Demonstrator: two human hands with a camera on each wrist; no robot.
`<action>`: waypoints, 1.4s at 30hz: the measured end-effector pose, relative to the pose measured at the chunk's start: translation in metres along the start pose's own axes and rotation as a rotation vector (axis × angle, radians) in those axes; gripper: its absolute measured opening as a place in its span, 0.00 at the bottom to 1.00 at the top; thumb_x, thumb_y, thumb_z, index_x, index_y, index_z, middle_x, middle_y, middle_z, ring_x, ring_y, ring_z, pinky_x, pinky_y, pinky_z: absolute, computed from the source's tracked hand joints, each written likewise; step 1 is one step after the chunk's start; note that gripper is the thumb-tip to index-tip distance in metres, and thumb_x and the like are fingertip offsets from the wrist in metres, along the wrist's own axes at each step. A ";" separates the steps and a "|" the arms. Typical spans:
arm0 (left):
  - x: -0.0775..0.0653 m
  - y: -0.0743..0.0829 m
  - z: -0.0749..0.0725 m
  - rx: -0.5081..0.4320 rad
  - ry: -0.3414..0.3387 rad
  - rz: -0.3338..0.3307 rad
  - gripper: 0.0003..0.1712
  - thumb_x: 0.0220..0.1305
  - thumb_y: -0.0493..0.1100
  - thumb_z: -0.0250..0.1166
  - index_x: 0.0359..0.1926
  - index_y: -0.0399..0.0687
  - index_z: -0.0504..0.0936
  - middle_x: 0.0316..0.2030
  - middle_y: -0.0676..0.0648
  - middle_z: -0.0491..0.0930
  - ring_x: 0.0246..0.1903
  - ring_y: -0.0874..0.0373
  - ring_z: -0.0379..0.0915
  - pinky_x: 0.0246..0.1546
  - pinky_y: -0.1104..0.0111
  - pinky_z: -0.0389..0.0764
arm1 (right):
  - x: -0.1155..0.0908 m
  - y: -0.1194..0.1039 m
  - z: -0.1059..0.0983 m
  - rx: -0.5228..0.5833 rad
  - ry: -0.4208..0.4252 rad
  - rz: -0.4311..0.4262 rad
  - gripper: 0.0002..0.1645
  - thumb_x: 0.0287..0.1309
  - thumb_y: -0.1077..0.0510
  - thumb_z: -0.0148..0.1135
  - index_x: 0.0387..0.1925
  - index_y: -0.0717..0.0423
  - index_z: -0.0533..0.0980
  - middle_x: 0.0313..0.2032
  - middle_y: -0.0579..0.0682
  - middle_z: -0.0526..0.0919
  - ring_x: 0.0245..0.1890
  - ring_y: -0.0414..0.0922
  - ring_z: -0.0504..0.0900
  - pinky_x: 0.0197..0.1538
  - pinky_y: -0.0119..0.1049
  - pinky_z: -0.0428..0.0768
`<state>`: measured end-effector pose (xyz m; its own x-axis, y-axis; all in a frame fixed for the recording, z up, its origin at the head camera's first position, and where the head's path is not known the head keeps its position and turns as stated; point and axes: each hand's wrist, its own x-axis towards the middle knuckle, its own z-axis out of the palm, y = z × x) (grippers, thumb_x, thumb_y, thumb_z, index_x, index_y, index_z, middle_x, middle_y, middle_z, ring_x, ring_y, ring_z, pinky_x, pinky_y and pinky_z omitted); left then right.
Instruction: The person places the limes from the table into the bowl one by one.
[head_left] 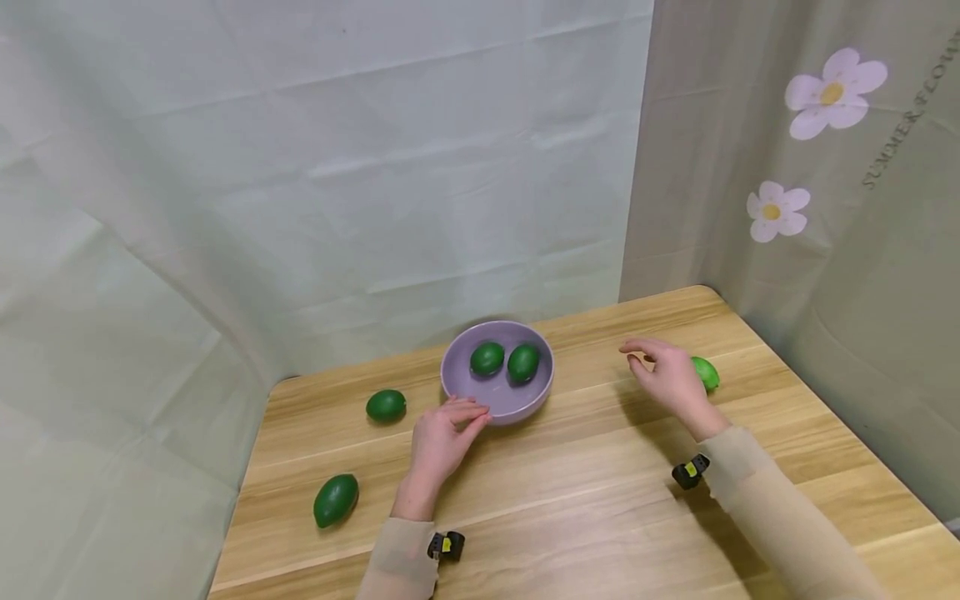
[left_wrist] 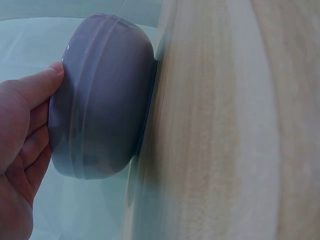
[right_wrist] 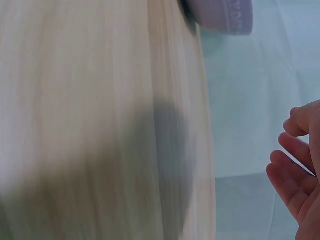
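Note:
A purple bowl (head_left: 497,408) stands towards the back of the table, with two dark green lime-like fruits (head_left: 487,358) inside. At its near left rim, my left hand (head_left: 438,442) pinches the edge; the left wrist view shows the thumb on the outer wall of the bowl (left_wrist: 107,95) and the other fingers partly hidden. My right hand (head_left: 670,379) hovers over the table to the right, fingers loosely bent and holding nothing. Partly covered behind it lies a bright green lime (head_left: 707,374). In the right wrist view the bowl (right_wrist: 222,15) shows at the top.
Two more dark green fruits lie on the wooden table (head_left: 570,517) at the left, one (head_left: 386,406) near the bowl and another (head_left: 336,500) closer to me. Pale curtains (head_left: 450,167) hang behind the back edge and along both sides.

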<state>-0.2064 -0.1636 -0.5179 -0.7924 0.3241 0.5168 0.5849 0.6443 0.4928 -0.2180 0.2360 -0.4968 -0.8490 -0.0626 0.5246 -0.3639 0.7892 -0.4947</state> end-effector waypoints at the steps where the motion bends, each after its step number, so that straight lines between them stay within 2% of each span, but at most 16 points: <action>1: 0.000 0.000 0.000 -0.001 0.002 0.004 0.10 0.59 0.51 0.74 0.40 0.54 0.92 0.37 0.58 0.88 0.48 0.61 0.83 0.64 0.64 0.74 | -0.001 0.002 -0.002 -0.006 0.000 0.005 0.11 0.62 0.64 0.64 0.46 0.52 0.84 0.50 0.53 0.85 0.48 0.55 0.84 0.46 0.52 0.86; 12: -0.002 -0.002 0.003 -0.002 0.027 0.035 0.09 0.59 0.50 0.75 0.38 0.54 0.92 0.36 0.59 0.88 0.46 0.62 0.83 0.62 0.62 0.75 | -0.010 0.017 -0.018 -0.061 0.025 0.036 0.11 0.61 0.65 0.63 0.45 0.55 0.84 0.49 0.56 0.85 0.50 0.57 0.82 0.48 0.56 0.82; 16: -0.002 0.000 0.002 -0.013 0.022 0.025 0.09 0.58 0.49 0.75 0.38 0.53 0.92 0.36 0.58 0.88 0.47 0.62 0.83 0.63 0.63 0.75 | -0.013 0.020 -0.024 -0.078 0.034 0.033 0.12 0.59 0.67 0.64 0.44 0.56 0.84 0.49 0.58 0.85 0.50 0.58 0.81 0.49 0.57 0.81; 22: -0.001 0.002 0.001 -0.012 0.010 0.006 0.08 0.58 0.50 0.75 0.38 0.55 0.92 0.36 0.59 0.88 0.47 0.63 0.83 0.63 0.64 0.74 | -0.019 0.028 -0.032 -0.095 0.018 0.051 0.11 0.60 0.66 0.64 0.45 0.57 0.84 0.52 0.60 0.83 0.55 0.62 0.78 0.57 0.62 0.75; 30: -0.001 0.002 0.002 -0.010 0.013 0.003 0.09 0.59 0.49 0.75 0.39 0.54 0.92 0.36 0.58 0.88 0.47 0.62 0.83 0.63 0.65 0.74 | -0.024 0.038 -0.041 -0.110 0.007 0.094 0.13 0.59 0.64 0.64 0.47 0.57 0.83 0.55 0.63 0.80 0.58 0.64 0.74 0.60 0.64 0.72; 33: -0.001 0.001 0.002 -0.011 0.015 0.010 0.09 0.58 0.50 0.75 0.39 0.53 0.92 0.36 0.58 0.88 0.47 0.62 0.83 0.63 0.64 0.74 | -0.026 0.041 -0.044 -0.122 -0.007 0.126 0.14 0.60 0.64 0.64 0.48 0.57 0.83 0.57 0.64 0.79 0.60 0.65 0.72 0.60 0.65 0.71; 37: -0.001 0.000 0.002 -0.007 0.017 0.016 0.09 0.59 0.50 0.74 0.39 0.55 0.92 0.36 0.58 0.88 0.47 0.61 0.83 0.63 0.63 0.75 | -0.029 0.044 -0.047 -0.139 -0.045 0.175 0.16 0.60 0.62 0.64 0.51 0.57 0.82 0.61 0.65 0.75 0.61 0.68 0.70 0.55 0.65 0.73; 42: 0.000 0.000 0.001 0.001 -0.002 -0.009 0.09 0.60 0.51 0.74 0.39 0.57 0.92 0.37 0.60 0.88 0.48 0.64 0.82 0.65 0.68 0.72 | -0.032 0.046 -0.049 -0.142 -0.100 0.207 0.19 0.61 0.61 0.65 0.54 0.57 0.79 0.64 0.68 0.70 0.61 0.72 0.68 0.53 0.70 0.72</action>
<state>-0.2066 -0.1628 -0.5183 -0.7982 0.3194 0.5108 0.5773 0.6477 0.4971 -0.1887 0.3048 -0.5024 -0.9359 0.0550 0.3480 -0.1268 0.8690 -0.4784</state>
